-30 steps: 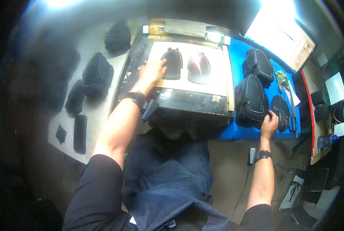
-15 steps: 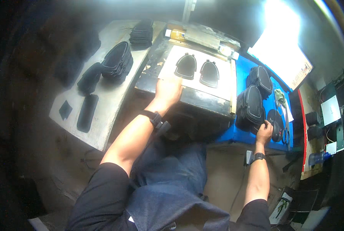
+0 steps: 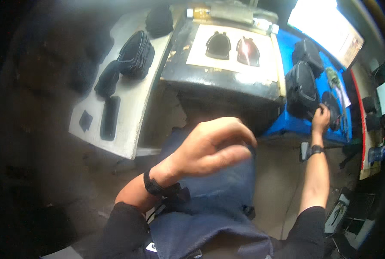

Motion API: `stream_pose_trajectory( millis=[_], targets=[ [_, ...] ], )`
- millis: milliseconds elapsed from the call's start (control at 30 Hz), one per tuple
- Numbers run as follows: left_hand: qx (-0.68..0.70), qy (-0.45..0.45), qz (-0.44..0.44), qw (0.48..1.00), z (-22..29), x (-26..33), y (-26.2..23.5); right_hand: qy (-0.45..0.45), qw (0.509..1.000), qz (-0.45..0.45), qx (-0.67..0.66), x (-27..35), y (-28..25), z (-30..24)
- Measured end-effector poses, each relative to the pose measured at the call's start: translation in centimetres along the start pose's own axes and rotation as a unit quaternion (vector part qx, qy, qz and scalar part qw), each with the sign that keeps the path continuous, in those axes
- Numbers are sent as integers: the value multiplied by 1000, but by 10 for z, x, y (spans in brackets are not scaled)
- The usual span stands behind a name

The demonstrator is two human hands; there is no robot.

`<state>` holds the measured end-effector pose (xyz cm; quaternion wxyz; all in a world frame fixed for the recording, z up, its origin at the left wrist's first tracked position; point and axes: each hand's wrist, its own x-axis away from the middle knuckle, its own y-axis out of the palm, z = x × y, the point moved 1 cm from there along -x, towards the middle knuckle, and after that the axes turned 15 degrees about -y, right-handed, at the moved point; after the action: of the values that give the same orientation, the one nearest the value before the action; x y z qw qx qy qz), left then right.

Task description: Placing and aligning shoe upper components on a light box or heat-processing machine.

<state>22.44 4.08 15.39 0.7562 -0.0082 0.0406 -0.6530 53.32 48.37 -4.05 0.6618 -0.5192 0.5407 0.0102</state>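
Note:
My left hand (image 3: pixel 216 146) is raised over my lap, its fingers curved and the thumb apart from them. Nothing shows in it. At the near edge of a stack of black rounded pieces (image 3: pixel 302 88) on the right is my right hand (image 3: pixel 321 118), with its fingers bent together. What they pinch, if anything, is hidden. Two flat black pieces with tabs at the far end lie side by side on a white sheet: the left piece (image 3: pixel 218 46) looks plain black, while a reddish glare crosses the right piece (image 3: pixel 248 52).
A dark worktable (image 3: pixel 227 82) carries the sheet. On the pale left board (image 3: pixel 125 140) stand more black stacks (image 3: pixel 136 54) and a loose black strip (image 3: pixel 110 118). The blue table (image 3: pixel 283 123) also holds a second stack (image 3: pixel 308 56), a dark rounded object (image 3: pixel 330 105) and scissors (image 3: pixel 344 116).
My left hand has left the sheet's near edge and come back toward my body. My right hand stays by the near stack. The whole view has shifted, and a reddish glare now shows on the right piece.

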Motion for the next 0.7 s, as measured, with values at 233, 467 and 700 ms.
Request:
stream_pose_trajectory(
  millis=[233, 467, 700],
  targets=[
    [114, 196, -190, 955, 55, -6, 55, 47, 998, -31, 7, 5, 7, 25],
    [175, 229, -145, 947, 54, -3, 73, 69, 996, -53, 3, 5, 1, 8],
    [110, 250, -176, 946, 55, -9, 69, 37, 999, -32, -3, 5, 7, 24]
  ],
)
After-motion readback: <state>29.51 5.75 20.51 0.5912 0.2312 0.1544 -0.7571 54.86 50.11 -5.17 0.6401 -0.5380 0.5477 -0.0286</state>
